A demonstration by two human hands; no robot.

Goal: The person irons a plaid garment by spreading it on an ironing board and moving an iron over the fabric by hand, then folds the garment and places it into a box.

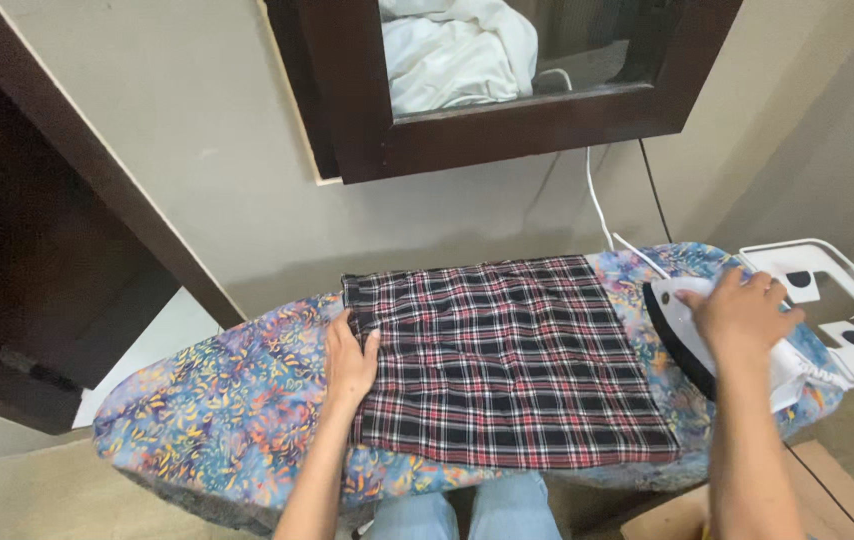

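A black, red and white plaid cloth (512,360) lies flat across the ironing board (217,400), which has a colourful blue patterned cover. My left hand (349,362) rests flat on the cloth's left edge, fingers spread. My right hand (742,312) grips the handle of a white iron (687,330) with a dark soleplate. The iron stands on the board's right end, just beside the cloth's right edge.
A white wire iron rest (827,300) sticks out past the board's right end. White and black cords (599,205) run up the beige wall. A dark wooden frame (507,125) above holds white fabric (452,50). Dark furniture (37,240) stands at left.
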